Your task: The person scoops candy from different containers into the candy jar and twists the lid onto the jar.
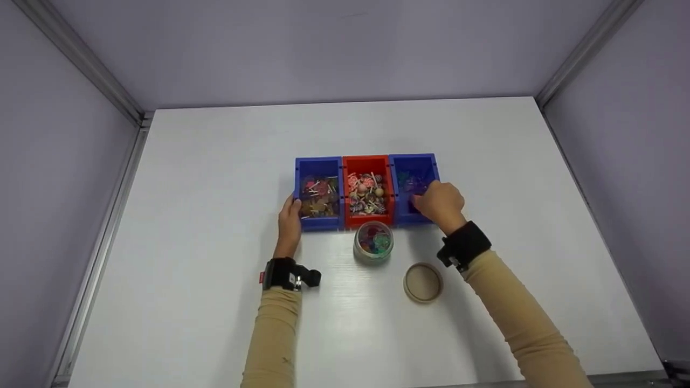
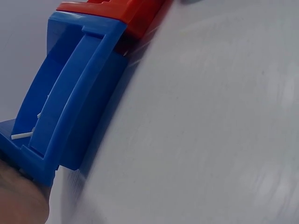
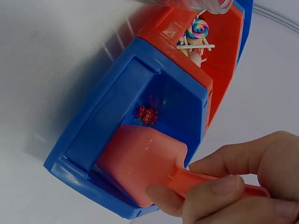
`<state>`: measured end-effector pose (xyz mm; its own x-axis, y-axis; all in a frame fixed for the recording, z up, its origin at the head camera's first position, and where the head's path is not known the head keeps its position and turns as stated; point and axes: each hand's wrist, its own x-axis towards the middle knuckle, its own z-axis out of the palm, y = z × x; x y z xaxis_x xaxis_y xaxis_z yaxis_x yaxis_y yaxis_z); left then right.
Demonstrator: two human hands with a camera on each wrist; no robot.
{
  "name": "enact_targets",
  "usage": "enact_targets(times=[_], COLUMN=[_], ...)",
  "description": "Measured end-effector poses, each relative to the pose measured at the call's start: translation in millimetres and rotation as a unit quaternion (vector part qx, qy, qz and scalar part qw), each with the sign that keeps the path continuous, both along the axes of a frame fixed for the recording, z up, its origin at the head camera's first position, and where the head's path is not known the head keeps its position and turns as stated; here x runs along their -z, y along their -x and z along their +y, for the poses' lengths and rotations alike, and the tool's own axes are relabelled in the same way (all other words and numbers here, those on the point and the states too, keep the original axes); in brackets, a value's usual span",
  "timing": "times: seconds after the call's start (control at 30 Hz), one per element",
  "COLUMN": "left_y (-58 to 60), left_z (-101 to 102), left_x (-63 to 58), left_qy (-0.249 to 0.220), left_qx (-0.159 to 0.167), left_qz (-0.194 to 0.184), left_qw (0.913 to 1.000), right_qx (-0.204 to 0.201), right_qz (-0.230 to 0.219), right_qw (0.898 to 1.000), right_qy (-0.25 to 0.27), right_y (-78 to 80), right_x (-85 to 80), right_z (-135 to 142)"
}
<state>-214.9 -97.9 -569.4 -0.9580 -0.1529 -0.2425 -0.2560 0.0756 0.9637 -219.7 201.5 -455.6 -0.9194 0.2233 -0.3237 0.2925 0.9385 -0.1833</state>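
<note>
In the right wrist view, my right hand (image 3: 243, 186) grips the handle of a coral-pink scoop (image 3: 145, 158). Its bowl is down inside the right blue bin (image 3: 105, 112), beside a few shiny beads (image 3: 147, 115), one of them red. From the head view, the right hand (image 1: 443, 205) is over that bin's front right part. My left hand (image 1: 290, 223) rests against the outer left side of the left blue bin (image 1: 321, 222), its fingers partly hidden. A glass jar (image 1: 372, 258) holding colourful translucent pieces stands just in front of the red bin (image 1: 368, 220).
Small lollipop-shaped pieces (image 1: 367, 194) fill part of the red bin, and mixed pieces (image 1: 319, 194) lie in the left blue bin. A round tan lid (image 1: 423, 283) lies on the white table (image 1: 215, 215), right of the jar. Pale walls (image 1: 345, 54) enclose the table.
</note>
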Motion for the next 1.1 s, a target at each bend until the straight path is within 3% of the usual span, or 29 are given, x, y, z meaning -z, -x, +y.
enact_targets(times=[0.67,1.1], left_y=[-0.8,-2.3], left_z=[-3.0,0.7], left_x=[-1.3,-2.2], left_qy=[-0.005,0.003], left_qx=[0.004,0.001], left_qz=[-0.016,-0.001], left_qw=[0.9999,1.0], right_qx=[0.075,0.104], right_qz=[0.08,0.155], right_qw=[0.993,0.982], right_qy=[0.044,0.034], right_y=[-5.4,-3.5], right_x=[30.1,56.6], right_z=[-6.6,-12.3])
